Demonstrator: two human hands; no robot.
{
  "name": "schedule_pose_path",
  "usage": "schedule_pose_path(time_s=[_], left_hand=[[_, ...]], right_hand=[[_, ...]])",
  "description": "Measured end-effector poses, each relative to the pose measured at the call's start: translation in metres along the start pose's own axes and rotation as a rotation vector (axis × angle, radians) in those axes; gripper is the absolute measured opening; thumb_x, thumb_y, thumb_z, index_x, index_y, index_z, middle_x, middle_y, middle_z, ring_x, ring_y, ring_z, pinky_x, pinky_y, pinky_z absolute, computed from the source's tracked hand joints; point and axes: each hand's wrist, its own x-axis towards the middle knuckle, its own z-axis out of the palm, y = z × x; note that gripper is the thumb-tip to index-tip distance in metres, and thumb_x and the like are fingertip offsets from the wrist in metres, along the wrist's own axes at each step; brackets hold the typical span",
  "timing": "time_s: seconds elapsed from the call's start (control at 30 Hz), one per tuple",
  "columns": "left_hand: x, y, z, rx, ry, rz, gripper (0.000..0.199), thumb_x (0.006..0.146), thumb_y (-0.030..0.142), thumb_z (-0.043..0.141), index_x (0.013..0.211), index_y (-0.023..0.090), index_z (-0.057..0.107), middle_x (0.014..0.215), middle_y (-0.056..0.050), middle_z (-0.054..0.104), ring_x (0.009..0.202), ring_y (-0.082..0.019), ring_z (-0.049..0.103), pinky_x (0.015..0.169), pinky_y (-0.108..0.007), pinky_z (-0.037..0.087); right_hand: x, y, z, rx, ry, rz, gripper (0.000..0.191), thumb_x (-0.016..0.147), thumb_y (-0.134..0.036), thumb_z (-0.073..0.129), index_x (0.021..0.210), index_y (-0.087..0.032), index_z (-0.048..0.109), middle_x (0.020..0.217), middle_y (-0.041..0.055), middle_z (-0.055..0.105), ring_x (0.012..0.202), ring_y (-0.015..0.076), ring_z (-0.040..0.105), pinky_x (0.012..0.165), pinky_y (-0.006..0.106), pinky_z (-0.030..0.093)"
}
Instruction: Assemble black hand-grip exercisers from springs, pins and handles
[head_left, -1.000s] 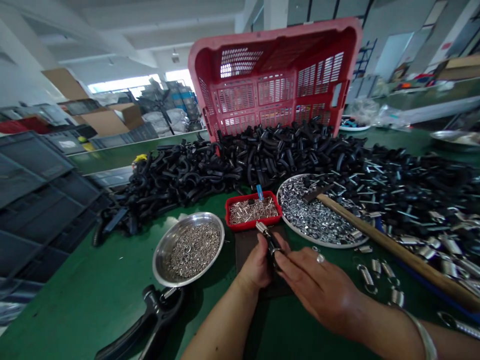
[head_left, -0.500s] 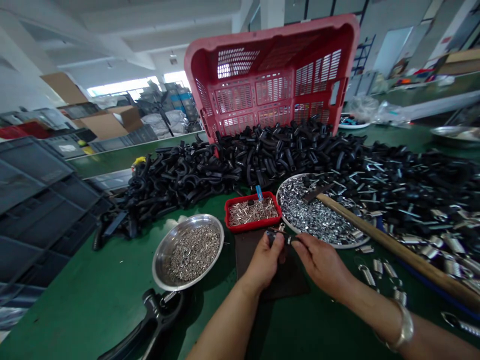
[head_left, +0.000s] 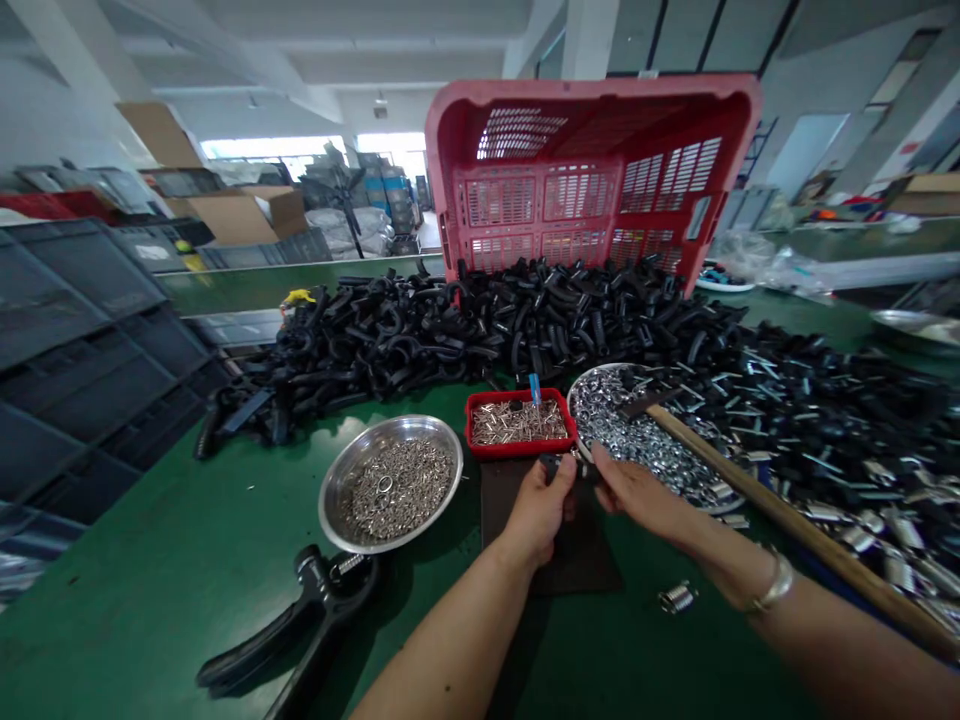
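My left hand (head_left: 541, 505) is closed around a small black plastic part (head_left: 553, 465), thumb on top, above a dark flat plate on the table. Close on its right, my right hand (head_left: 626, 488) has its fingers and thumb drawn together at the part's other end; the fingertips are partly hidden and a little blurred. Just beyond both hands is a red tray (head_left: 480, 450) of small metal pins, with a blue-handled item standing in it. The dark plate (head_left: 555, 570) lies beneath the hands.
A steel bowl (head_left: 330, 515) of small metal pieces stands left, near a black forked handle (head_left: 322, 600). Right are a round tray of metal parts, a wooden-handled hammer (head_left: 712, 450) and a loose spring (head_left: 678, 598). Black parts (head_left: 405, 330) heap before a tipped red crate (head_left: 592, 95).
The view has tilted up and turned slightly left. My right forearm has moved farther from me, uncovering a spring below it and covering others. Both hands remain at the black part.
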Motion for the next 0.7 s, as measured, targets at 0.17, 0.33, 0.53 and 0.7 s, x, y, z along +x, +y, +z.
schedule_pose_path(time_s=[0.17, 0.33, 0.53, 0.7], left_hand=[[0.0, 0.004, -0.002, -0.067, -0.042, -0.063, 0.047, 0.061, 0.057, 0.064, 0.074, 0.017, 0.044, 0.058, 0.007, 0.039, 0.041, -0.002, 0.032, 0.038, -0.016, 0.024], [0.0, 0.005, -0.003, -0.042, -0.029, -0.075, 0.044, 0.064, 0.055, 0.063, 0.075, 0.017, 0.043, 0.058, 0.007, 0.04, 0.041, -0.002, 0.032, 0.038, -0.015, 0.024], [0.0, 0.006, -0.005, -0.009, -0.052, -0.069, 0.044, 0.065, 0.055, 0.062, 0.076, 0.017, 0.043, 0.062, 0.005, 0.044, 0.041, -0.002, 0.033, 0.038, -0.015, 0.024], [0.002, 0.002, -0.004, 0.076, -0.035, -0.052, 0.043, 0.067, 0.057, 0.057, 0.076, 0.017, 0.043, 0.057, 0.007, 0.044, 0.04, -0.003, 0.033, 0.038, -0.016, 0.025]], right_hand=[[-0.006, 0.0, -0.001, -0.293, 0.297, -0.129, 0.045, 0.086, -0.049, 0.031, 0.089, -0.015, 0.061, 0.083, 0.0114, 0.065, 0.076, 0.0224, 0.06, 0.061, 0.031, 0.043], [-0.01, -0.004, 0.0, -0.218, 0.208, -0.077, 0.048, 0.09, -0.043, 0.022, 0.073, -0.018, 0.059, 0.068, 0.0061, 0.063, 0.062, 0.0169, 0.059, 0.054, 0.026, 0.041], [-0.006, -0.007, -0.003, -0.094, 0.063, -0.008, 0.058, 0.091, -0.042, 0.011, 0.062, -0.019, 0.055, 0.058, 0.0042, 0.06, 0.056, 0.0148, 0.057, 0.053, 0.025, 0.039], [-0.007, -0.013, 0.004, -0.055, 0.222, 0.055, 0.049, 0.084, -0.056, 0.026, 0.075, -0.017, 0.056, 0.071, 0.0086, 0.06, 0.066, 0.019, 0.057, 0.056, 0.028, 0.039]])
